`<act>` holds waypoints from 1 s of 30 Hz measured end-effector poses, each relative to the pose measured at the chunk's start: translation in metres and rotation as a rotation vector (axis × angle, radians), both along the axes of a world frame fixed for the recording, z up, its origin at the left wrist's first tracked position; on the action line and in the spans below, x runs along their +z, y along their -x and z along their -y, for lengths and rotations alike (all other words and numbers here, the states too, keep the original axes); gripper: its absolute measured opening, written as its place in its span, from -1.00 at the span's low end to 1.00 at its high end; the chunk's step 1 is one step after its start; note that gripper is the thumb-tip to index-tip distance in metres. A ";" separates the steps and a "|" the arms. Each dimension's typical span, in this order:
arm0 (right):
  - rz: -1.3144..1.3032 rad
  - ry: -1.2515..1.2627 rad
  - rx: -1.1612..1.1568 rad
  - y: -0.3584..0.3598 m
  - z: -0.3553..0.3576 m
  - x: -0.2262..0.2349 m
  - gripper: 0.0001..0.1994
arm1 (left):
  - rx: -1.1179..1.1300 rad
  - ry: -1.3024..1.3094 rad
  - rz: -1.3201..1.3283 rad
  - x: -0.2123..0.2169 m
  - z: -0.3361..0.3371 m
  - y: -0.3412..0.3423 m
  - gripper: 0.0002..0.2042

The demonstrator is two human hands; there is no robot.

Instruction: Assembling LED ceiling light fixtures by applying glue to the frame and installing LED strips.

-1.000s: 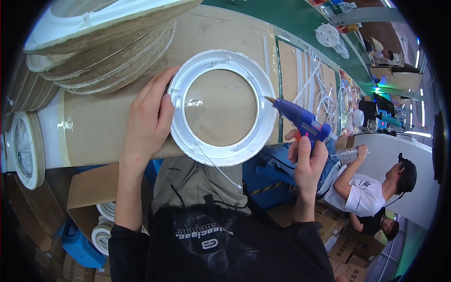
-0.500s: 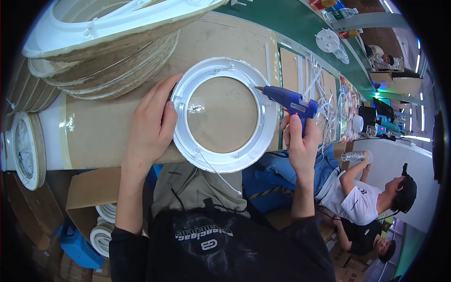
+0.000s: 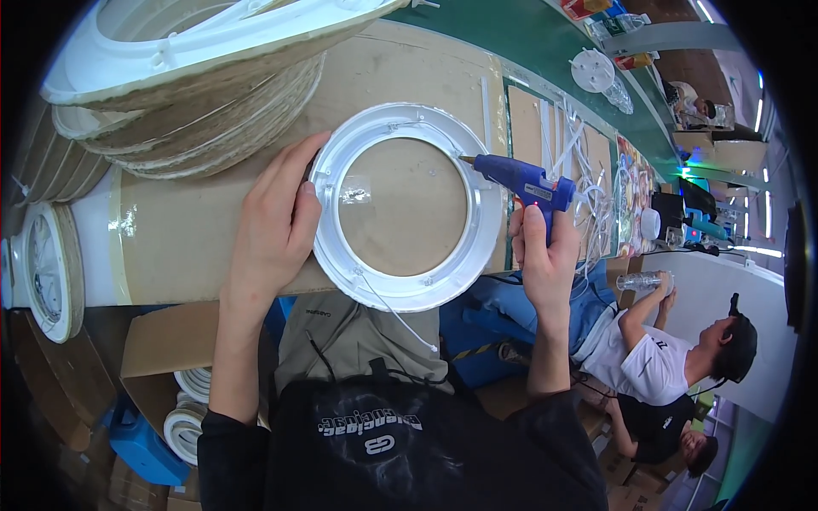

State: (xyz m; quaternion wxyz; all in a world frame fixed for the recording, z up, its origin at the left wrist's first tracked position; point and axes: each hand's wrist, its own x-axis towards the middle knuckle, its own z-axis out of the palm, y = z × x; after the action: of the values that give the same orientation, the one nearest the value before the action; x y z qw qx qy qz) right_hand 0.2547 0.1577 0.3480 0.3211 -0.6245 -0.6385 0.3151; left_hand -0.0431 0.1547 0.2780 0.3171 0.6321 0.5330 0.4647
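A white ring-shaped frame point(image 3: 345, 255) lies on the cardboard-covered bench in front of me, with a thin wire running along its channel. A white cord point(image 3: 396, 313) hangs over its near edge. My left hand point(image 3: 277, 213) grips the ring's left rim, thumb on top and fingers along the outside. In my right hand point(image 3: 548, 255) is a blue glue gun point(image 3: 520, 179) with a small red light. Its nozzle points left, at the channel on the ring's right side; whether the tip touches is hard to tell.
Stacked large white rings point(image 3: 213, 119) stand at the left, with a smaller round white piece point(image 3: 51, 272) beside them. White strips and cords point(image 3: 579, 170) lie right of the ring. A cardboard box point(image 3: 162, 341) sits below the bench. At right, a person point(image 3: 656, 349) holds a clear bottle.
My right hand and the glue gun have shifted very slightly to the left and up. The ring and my left hand stay in place.
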 end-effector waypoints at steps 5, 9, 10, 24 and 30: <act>-0.029 0.012 -0.006 -0.002 0.000 0.000 -0.80 | -0.001 -0.027 -0.011 -0.001 -0.001 0.000 -0.58; -0.026 0.005 -0.012 -0.002 -0.001 -0.002 -0.79 | 0.005 -0.020 -0.016 0.000 0.000 0.001 -0.57; -0.024 -0.001 -0.011 -0.002 -0.001 -0.002 -0.79 | 0.004 -0.028 -0.021 -0.001 -0.001 0.000 -0.57; 0.005 -0.025 -0.037 -0.001 -0.004 -0.003 -0.77 | 0.002 -0.003 -0.014 0.000 0.000 0.000 -0.57; 0.007 -0.020 -0.053 0.000 -0.004 -0.002 -0.76 | 0.001 -0.018 -0.005 -0.001 -0.001 -0.001 -0.57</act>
State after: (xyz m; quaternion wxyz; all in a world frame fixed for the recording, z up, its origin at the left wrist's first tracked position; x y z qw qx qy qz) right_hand 0.2549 0.1613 0.3463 0.3333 -0.6390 -0.6261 0.2976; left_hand -0.0419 0.1554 0.2774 0.3097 0.6358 0.5298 0.4682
